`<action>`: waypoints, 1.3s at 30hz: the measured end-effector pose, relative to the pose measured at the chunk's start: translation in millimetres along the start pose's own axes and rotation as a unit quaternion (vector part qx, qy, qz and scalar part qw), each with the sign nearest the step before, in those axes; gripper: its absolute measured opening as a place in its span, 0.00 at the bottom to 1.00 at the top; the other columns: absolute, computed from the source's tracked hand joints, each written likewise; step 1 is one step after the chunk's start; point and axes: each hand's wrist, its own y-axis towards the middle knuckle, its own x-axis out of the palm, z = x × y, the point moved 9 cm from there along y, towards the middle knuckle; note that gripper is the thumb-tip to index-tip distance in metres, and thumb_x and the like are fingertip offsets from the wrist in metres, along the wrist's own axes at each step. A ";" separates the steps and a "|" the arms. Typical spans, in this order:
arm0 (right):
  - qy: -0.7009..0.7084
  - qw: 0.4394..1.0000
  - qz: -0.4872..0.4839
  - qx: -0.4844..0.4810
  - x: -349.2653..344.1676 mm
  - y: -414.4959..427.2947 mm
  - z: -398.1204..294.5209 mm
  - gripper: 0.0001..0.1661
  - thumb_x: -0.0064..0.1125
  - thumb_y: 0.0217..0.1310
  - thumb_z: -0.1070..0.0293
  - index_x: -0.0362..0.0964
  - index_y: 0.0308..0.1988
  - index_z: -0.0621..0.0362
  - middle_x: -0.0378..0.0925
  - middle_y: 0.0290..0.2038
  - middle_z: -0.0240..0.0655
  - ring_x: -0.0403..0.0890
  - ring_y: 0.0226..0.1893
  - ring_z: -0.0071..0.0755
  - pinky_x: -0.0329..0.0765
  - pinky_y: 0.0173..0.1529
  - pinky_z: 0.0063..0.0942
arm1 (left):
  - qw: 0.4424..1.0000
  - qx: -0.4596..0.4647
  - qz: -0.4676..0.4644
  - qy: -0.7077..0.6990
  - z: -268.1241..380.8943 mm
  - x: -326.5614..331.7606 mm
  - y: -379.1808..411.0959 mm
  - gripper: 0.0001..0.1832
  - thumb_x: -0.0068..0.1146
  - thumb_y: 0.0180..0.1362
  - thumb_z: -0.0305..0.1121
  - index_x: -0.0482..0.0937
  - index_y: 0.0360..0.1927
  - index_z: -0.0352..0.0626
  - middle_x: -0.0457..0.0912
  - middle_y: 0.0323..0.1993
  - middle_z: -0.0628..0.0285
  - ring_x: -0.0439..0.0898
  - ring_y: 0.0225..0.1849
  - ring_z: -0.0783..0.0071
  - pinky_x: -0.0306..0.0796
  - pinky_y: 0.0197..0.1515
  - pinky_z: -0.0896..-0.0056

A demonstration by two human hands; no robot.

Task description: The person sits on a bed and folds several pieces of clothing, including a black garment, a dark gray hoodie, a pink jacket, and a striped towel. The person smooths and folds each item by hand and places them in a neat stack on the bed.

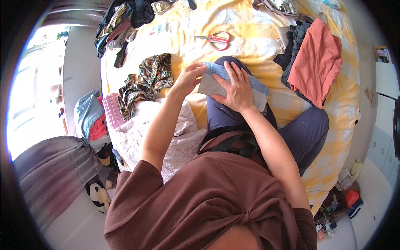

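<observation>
A folded cloth [259, 92], blue-striped on one part and grey on the other, lies over my raised knee in dark blue trousers. My right hand [234, 89] rests palm down on it, fingers spread. At the cloth's upper left corner, the fingertips of my left hand [189, 78] touch its edge; whether they pinch it is hidden. Beyond the knee, red-handled scissors [218, 40] lie on the yellow and white checked bedsheet [247, 40], blades pointing left. A crumpled patterned cloth [153, 73] is left of my left hand.
Right of the knee lies a coral garment [317, 64] over dark clothes. A clothes pile [120, 26] and a dark-handled brush [121, 56] are at the upper left. Nearer, a pink textured foam roller [112, 109] adjoins a pale quilt [184, 147]. Cables [326, 218] lie beyond the bed, lower right.
</observation>
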 end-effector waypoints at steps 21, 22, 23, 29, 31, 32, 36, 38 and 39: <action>-0.016 1.000 -0.008 -0.003 4.0 -0.6 -2.7 0.41 0.66 0.41 0.42 0.69 0.57 0.39 0.55 0.65 0.41 0.55 0.66 0.46 0.54 0.66 0.48 | 0.941 0.141 0.134 0.277 21.3 1.4 -29.5 0.12 0.56 0.59 0.37 0.74 0.37 0.38 0.79 0.23 0.61 0.76 0.25 0.82 0.67 0.23 0.78; -0.019 1.000 -0.014 -0.002 4.7 -0.6 -2.6 0.41 0.66 0.41 0.41 0.69 0.57 0.40 0.55 0.65 0.41 0.54 0.66 0.46 0.54 0.66 0.49 | 0.938 0.147 0.132 0.285 24.3 3.8 -32.5 0.12 0.56 0.59 0.36 0.74 0.37 0.38 0.79 0.22 0.61 0.75 0.24 0.82 0.67 0.22 0.78; -0.023 1.000 -0.019 -0.002 5.2 -0.9 -2.9 0.42 0.66 0.41 0.41 0.68 0.58 0.41 0.55 0.65 0.42 0.54 0.66 0.47 0.53 0.66 0.50 | 0.931 0.150 0.117 0.311 26.6 9.4 -33.4 0.12 0.56 0.59 0.36 0.75 0.38 0.37 0.79 0.22 0.61 0.75 0.24 0.81 0.67 0.22 0.78; -0.021 0.999 -0.013 0.032 -2.1 7.1 -14.7 0.44 0.65 0.41 0.38 0.69 0.57 0.47 0.54 0.65 0.46 0.53 0.66 0.52 0.47 0.67 0.54 | 0.922 0.151 -0.030 0.354 44.3 73.5 -39.5 0.10 0.54 0.60 0.34 0.76 0.37 0.35 0.79 0.23 0.62 0.76 0.23 0.81 0.70 0.25 0.78; -0.020 0.998 0.018 0.059 7.2 6.8 -4.7 0.31 0.57 0.53 0.44 0.73 0.53 0.47 0.57 0.65 0.40 0.54 0.66 0.50 0.48 0.67 0.53 | 0.925 0.179 -0.064 0.330 53.8 84.6 -31.4 0.10 0.53 0.60 0.33 0.77 0.36 0.34 0.79 0.24 0.63 0.77 0.24 0.81 0.71 0.27 0.79; -0.029 0.997 0.033 0.059 15.7 2.6 4.7 0.27 0.55 0.56 0.46 0.74 0.52 0.47 0.58 0.64 0.39 0.54 0.66 0.49 0.48 0.66 0.53 | 0.943 0.168 -0.074 0.277 57.9 82.3 -26.4 0.11 0.51 0.61 0.33 0.76 0.38 0.33 0.80 0.26 0.62 0.79 0.28 0.79 0.74 0.31 0.78; 0.021 0.994 0.072 0.078 8.5 3.1 5.6 0.21 0.46 0.65 0.53 0.77 0.48 0.51 0.61 0.64 0.31 0.55 0.66 0.45 0.48 0.67 0.47 | 0.939 0.207 0.104 0.255 73.5 19.4 -23.7 0.13 0.53 0.60 0.35 0.76 0.40 0.33 0.81 0.31 0.58 0.80 0.30 0.76 0.76 0.35 0.77; 0.031 0.993 0.077 0.083 8.9 1.5 8.5 0.21 0.45 0.65 0.53 0.77 0.47 0.51 0.61 0.64 0.31 0.56 0.65 0.45 0.48 0.66 0.47 | 0.904 0.217 0.166 0.328 58.1 -3.4 -23.6 0.18 0.62 0.54 0.39 0.76 0.39 0.32 0.81 0.30 0.58 0.79 0.29 0.75 0.75 0.35 0.76; 0.033 0.992 0.087 0.083 9.8 0.9 10.6 0.20 0.45 0.65 0.54 0.78 0.46 0.49 0.61 0.64 0.32 0.57 0.65 0.45 0.50 0.66 0.48 | 0.874 0.237 0.187 0.380 50.5 -7.2 -26.5 0.20 0.64 0.52 0.40 0.76 0.38 0.32 0.81 0.30 0.59 0.79 0.30 0.73 0.74 0.35 0.75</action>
